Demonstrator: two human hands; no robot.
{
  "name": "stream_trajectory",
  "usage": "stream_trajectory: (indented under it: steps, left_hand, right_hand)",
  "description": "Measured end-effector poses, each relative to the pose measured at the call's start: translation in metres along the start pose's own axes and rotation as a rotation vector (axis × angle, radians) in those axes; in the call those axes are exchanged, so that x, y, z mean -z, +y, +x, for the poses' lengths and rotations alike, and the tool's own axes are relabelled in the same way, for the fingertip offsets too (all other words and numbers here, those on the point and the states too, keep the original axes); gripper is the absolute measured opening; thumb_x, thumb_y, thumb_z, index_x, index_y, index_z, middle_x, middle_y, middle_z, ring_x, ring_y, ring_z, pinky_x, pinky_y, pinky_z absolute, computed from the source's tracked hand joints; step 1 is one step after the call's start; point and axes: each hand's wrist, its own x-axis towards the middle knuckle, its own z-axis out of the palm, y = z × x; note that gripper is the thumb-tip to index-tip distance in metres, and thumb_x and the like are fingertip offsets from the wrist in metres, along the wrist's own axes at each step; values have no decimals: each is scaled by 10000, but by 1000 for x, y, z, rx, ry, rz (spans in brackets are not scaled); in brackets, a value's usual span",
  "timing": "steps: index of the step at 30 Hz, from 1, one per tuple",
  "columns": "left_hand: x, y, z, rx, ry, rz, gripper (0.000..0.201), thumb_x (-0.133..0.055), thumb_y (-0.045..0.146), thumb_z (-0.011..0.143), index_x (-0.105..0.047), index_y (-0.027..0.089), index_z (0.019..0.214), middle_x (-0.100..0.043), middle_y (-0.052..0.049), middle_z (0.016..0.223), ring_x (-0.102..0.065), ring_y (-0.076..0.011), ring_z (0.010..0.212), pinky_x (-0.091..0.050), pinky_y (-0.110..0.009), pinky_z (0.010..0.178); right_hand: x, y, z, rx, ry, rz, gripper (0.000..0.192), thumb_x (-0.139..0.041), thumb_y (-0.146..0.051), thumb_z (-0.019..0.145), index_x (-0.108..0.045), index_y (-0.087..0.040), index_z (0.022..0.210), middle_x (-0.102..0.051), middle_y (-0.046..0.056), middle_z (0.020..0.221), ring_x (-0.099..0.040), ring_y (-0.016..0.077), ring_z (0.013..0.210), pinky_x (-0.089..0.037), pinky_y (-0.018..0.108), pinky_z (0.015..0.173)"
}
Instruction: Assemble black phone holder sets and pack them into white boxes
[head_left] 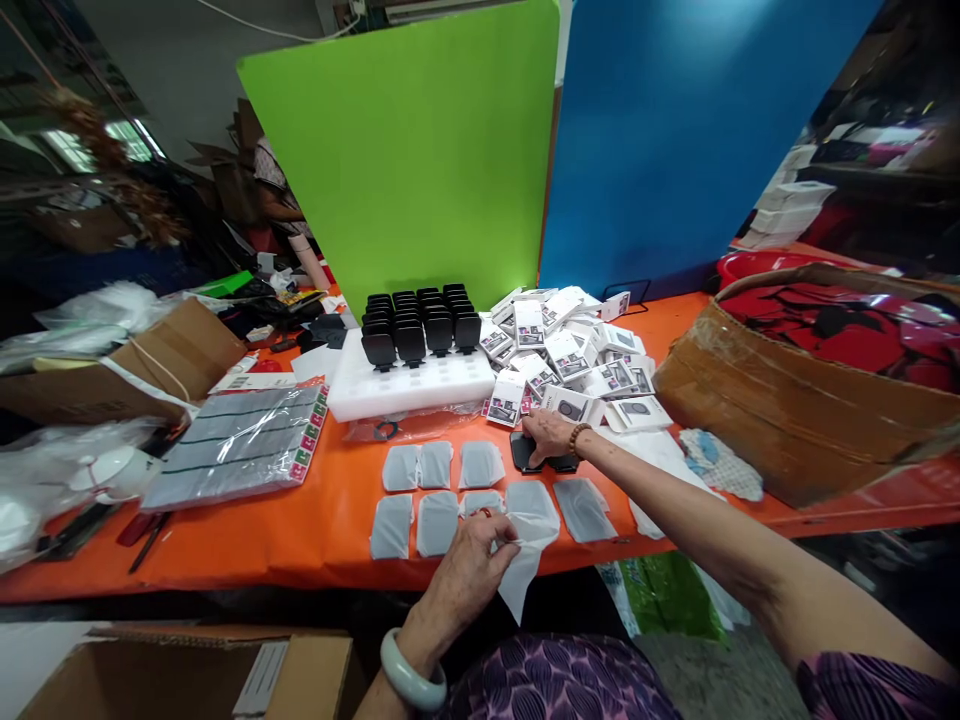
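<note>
While several filled pouches lie in rows before the white tray, many black stands remain on it; the left hand pinches an empty pouch, and the right hand presses a stand just right of the tray.

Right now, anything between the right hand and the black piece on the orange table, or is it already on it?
Nothing visible in between. The right hand already rests on the black piece lying flat on the orange table, just in front of the pile of small white boxes. The left hand is apart, pinching a clear bag at the table's near edge.
</note>
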Motion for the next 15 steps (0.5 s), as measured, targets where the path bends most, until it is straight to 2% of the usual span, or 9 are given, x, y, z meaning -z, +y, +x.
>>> stream_trajectory:
  steps: [4,7,10,15]
  left_hand:
    - [1,0,-1,4,13,9,99,-551,131,774,-633,184,756,-638,-41,807,-570,-195,823,-403,-310,790]
    - [3,-1,-3,7,19,4,101,-552,133,777,-642,180,777,-639,-46,828,-575,-196,837,-409,-312,800]
    - [4,-3,-3,2,28,3,103,-549,136,780,-641,182,771,-635,-41,821,-576,-190,828,-414,-309,796]
    - [6,-4,1,1,41,8,96,-557,146,778,-645,185,775,-637,-40,809,-582,-197,836,-419,-318,810]
  right_hand:
    - [1,2,4,22,1,62,507,-838,-393,527,-566,-174,895,-586,127,1043,-547,328,1004,-422,355,798]
    - [2,3,3,51,36,149,480,-838,-289,505,-533,-185,861,-598,83,948,-564,276,907,-420,310,733]
    - [4,3,-7,80,120,273,376,-745,-192,594,-491,-200,872,-594,30,876,-550,204,807,-400,269,681]
    - [12,-10,-49,119,343,520,295,-544,-205,787,-418,-211,1054,-573,17,943,-539,171,837,-420,281,722]
